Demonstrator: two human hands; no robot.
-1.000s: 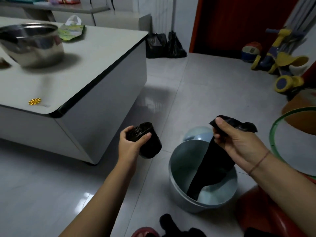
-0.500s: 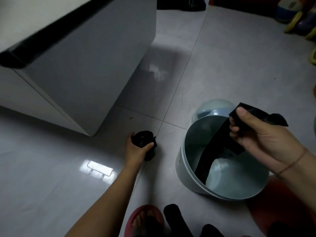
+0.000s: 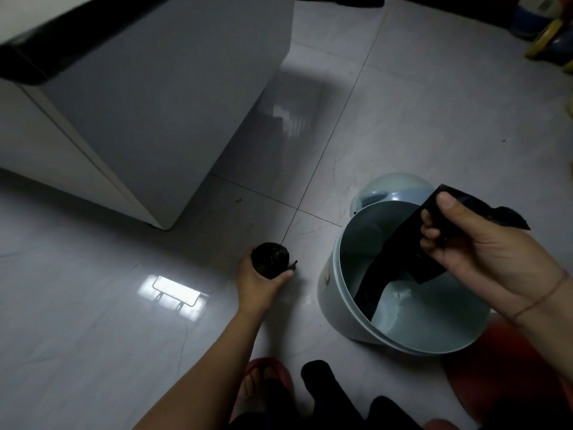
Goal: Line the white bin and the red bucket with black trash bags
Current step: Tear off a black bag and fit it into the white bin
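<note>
Left hand (image 3: 262,282) grips bag roll (image 3: 270,259) on floor; right hand (image 3: 483,243) pinches black bag (image 3: 400,252) above white bin (image 3: 333,293) rim.

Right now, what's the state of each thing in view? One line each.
left hand: fingers curled round the bag roll.
bag roll: wound up, held low by the floor.
right hand: pinches the black trash bag.
black trash bag: folded, unopened, lower end hanging inside the white bin.
white bin: open, on the floor, not lined.
red bucket: mostly hidden; lining cannot be told.
</note>
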